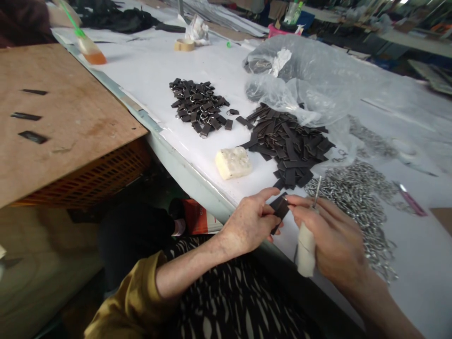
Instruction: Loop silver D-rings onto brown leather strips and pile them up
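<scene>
My left hand is closed on a dark brown strip, held between thumb and fingers over the table edge. Against the strip's upper end, my right hand pinches a small shiny piece, seemingly a metal ring. In the same hand lies an awl-like tool with a thin metal shaft pointing up and a white wrapped handle. Just beyond my hands is a heap of loose dark strips. A pile of metal rings spreads beside my right hand. Farther left sit strips folded through rings.
A yellowish block rests near the table edge. Clear plastic bags cover the back right. A pink-handled cutter lies at right. An orange-liquid bottle and tape roll stand farther back. At left is a wooden board over an orange crate.
</scene>
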A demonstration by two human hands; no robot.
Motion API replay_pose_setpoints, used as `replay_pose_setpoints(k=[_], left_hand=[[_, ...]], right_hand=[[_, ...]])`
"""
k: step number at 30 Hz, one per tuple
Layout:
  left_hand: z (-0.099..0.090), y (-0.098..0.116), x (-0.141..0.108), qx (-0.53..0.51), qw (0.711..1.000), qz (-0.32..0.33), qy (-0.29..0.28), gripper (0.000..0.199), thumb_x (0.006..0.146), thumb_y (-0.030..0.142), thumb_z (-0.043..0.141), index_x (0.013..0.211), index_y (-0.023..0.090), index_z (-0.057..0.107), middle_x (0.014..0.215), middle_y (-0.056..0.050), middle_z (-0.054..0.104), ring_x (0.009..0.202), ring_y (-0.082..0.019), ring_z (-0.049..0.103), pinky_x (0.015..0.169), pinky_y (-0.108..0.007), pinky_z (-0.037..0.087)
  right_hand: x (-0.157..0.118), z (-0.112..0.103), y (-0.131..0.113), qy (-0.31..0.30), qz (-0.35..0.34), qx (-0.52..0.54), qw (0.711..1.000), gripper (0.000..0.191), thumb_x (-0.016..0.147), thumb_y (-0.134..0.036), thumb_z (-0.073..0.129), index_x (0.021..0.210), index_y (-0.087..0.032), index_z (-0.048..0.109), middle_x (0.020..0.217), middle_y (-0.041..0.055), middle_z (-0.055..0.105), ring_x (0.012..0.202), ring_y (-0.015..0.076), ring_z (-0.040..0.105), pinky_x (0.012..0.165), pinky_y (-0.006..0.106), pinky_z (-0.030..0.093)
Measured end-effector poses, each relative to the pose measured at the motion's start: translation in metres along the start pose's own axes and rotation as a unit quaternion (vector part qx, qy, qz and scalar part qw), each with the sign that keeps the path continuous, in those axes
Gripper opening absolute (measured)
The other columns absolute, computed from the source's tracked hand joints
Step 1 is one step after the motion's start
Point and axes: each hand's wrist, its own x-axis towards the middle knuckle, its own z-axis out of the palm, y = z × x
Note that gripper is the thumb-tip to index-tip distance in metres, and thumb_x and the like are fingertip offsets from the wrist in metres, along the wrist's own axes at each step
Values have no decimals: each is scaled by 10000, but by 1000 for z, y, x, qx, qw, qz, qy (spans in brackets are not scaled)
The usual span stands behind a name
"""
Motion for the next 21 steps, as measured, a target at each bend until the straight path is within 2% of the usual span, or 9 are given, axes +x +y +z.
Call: replay_pose_setpoints(k=[6,8,11,16,18,21], left_hand=[[-3,2,1,-63,997,-20,-27,589,725,124,546,1303,172,442,642,19,558,582,-118,559,498,-222,474],[-3,2,1,-98,994,-31,-33,648,710,120,569,1334,186,405,642,20,569,580,-122,577,515,-230,482],[-3,1,2,-119,992,-34,-35,715,698,114,585,1368,210,356,653,19,588,585,-132,600,532,-241,489],[-3,0,2,-104,994,-18,-31,621,718,130,574,1318,177,418,696,-1,600,602,-134,609,531,-232,475],[-3,1,2,-101,994,-20,-25,616,716,126,572,1310,170,412,707,-5,606,600,-131,607,530,-230,473],[-2,4,2,-99,994,-32,-19,559,710,122,570,1252,149,436,698,-9,612,578,-122,591,508,-217,459]], right_hand=[[1,1,-3,16,18,32,999,202,804,-24,515,926,-181,552,1030,102,647,875,226,597,719,376,511],[-1,2,-3,3,60,81,995,221,807,-53,523,960,-210,547,1061,82,638,902,221,596,743,375,513],[-4,5,-3,-1,159,140,977,198,807,-82,533,932,-235,543,1089,55,627,920,210,606,775,355,504],[-2,5,-8,30,261,162,951,99,823,-156,578,850,-241,535,1002,7,658,840,160,639,744,285,503],[-2,4,-9,35,271,165,948,97,828,-162,579,852,-242,530,997,3,661,839,154,642,752,280,502],[-3,3,-9,34,229,159,960,142,823,-130,567,903,-243,541,1046,21,646,883,172,629,761,306,498]])
